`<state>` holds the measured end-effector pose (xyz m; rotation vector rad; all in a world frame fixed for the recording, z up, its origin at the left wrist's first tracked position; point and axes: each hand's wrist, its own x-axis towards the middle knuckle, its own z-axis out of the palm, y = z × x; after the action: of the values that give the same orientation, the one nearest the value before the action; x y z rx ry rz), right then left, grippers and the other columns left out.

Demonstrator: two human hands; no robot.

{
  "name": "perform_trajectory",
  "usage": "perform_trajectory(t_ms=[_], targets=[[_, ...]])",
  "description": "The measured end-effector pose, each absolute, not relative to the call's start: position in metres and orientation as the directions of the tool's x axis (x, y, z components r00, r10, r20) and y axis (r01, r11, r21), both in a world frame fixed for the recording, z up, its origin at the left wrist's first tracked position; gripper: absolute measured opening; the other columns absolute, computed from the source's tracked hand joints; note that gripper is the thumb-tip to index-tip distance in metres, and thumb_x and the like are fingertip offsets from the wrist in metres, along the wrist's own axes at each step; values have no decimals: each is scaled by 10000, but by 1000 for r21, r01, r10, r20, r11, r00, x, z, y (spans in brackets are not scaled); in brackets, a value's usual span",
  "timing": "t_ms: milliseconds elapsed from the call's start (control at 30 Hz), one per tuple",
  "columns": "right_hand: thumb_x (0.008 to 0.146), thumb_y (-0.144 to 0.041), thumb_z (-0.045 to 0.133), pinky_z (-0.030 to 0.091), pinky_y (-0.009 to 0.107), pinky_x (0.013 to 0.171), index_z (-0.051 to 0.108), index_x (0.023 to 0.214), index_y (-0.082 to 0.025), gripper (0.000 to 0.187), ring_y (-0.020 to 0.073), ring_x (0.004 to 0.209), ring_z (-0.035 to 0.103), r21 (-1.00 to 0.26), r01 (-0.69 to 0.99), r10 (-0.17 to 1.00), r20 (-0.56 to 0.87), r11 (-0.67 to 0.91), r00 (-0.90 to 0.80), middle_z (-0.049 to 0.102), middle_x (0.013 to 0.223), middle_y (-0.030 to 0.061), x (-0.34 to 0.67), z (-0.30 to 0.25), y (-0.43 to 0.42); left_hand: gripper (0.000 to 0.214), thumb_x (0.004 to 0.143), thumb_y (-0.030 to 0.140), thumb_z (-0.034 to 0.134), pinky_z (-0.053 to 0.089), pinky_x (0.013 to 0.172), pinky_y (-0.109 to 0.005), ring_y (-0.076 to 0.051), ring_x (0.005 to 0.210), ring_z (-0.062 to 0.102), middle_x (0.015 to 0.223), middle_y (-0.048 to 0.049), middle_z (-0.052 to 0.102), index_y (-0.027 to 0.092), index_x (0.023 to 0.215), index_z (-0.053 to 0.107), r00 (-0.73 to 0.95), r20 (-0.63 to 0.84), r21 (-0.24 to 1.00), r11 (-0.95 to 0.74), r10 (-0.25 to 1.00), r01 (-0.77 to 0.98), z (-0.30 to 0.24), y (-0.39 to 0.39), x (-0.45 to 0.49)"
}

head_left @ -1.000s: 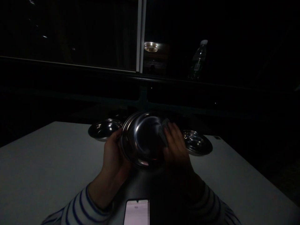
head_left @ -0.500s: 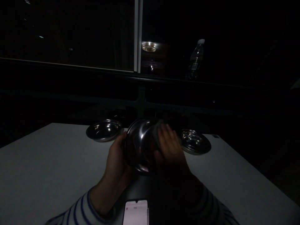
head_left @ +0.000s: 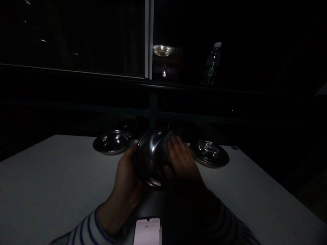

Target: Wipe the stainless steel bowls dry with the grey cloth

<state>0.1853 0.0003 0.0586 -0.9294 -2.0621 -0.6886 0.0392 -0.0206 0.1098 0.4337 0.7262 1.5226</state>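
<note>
A shiny metal bowl (head_left: 150,158) is held tilted above the table in the middle of the view. My left hand (head_left: 126,173) grips its left rim, thumb on the near side and the other fingers hidden behind. On the bowl's right side, my right hand (head_left: 182,161) presses a dark greyish cloth (head_left: 167,141) against the surface. The cloth is mostly covered by the fingers and dim, so its full shape is hidden. To the left stands another metal bowl (head_left: 112,143). At the right, metal bowls (head_left: 212,154) seem to be stacked.
A phone (head_left: 146,231) with a lit screen lies at the near edge of the white table (head_left: 76,177). Behind the table, a clear plastic bottle (head_left: 212,64) stands by the window frame (head_left: 148,41). The surroundings are very dark.
My right hand and the cloth have moved slightly left across the bowl. My left hand keeps its hold, and the view has shifted a little.
</note>
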Motion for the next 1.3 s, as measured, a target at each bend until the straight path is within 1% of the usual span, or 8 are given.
perform_trajectory(t_ms=[200,367,533,733,867,1000,1133,1300], targets=[[882,-320,381,256,457,1076,438,1284,-149,441,237,1341,222,310,667,217,782,677,-584,392,1398,63,153,39,-22,241,824,193,462,425,376,-159,-95,423,572,532,-16,643,126,679,642,-72,-228,662,100,971,-743,113,-18,33],[882,-307,388,228,471,1075,439,1280,-155,429,251,1344,210,304,679,228,785,669,-576,420,1375,84,169,52,-13,230,808,225,495,458,419,-178,-106,457,592,550,-15,652,129,673,654,-43,-238,707,142,970,-693,108,-19,35],[899,-262,273,259,504,1057,299,1357,-64,500,253,1354,175,-17,780,474,803,625,-362,321,1416,174,190,59,3,194,767,261,543,491,543,-206,-120,565,617,643,-15,684,130,714,676,-90,-161,777,70,983,-626,102,-21,42],[919,-275,243,347,409,1043,269,1377,-109,488,186,1307,301,-368,699,600,793,613,-108,354,1402,126,196,63,7,244,728,378,587,450,606,-225,-146,663,612,663,10,676,159,781,681,-158,-67,884,-15,985,-467,88,-21,42],[903,-266,276,341,435,1039,387,1311,-96,456,214,1273,350,-230,733,540,813,641,-217,423,1352,133,193,71,-2,255,681,413,638,427,590,-227,-133,599,576,607,18,649,160,696,661,-210,-35,928,-46,977,-369,83,-24,44],[898,-296,310,275,480,1056,487,1226,-110,417,247,1273,339,23,751,431,807,660,-404,473,1322,115,182,71,-14,280,694,437,610,432,555,-232,-126,533,563,567,17,631,160,688,646,-205,-204,862,76,957,-501,95,-31,50],[894,-315,369,182,442,1098,523,1190,-158,369,221,1275,328,228,701,312,773,676,-552,520,1288,41,165,60,-21,372,740,472,528,388,431,-228,-119,407,515,454,10,561,156,554,589,7,-308,781,257,951,-570,107,-32,46],[899,-237,342,115,379,1129,564,1136,-182,330,155,1305,272,353,612,168,757,708,-632,523,1287,-20,154,42,-21,264,767,395,531,424,483,-207,-120,473,575,479,32,590,176,670,641,-91,-180,773,83,979,-629,106,-23,34]])
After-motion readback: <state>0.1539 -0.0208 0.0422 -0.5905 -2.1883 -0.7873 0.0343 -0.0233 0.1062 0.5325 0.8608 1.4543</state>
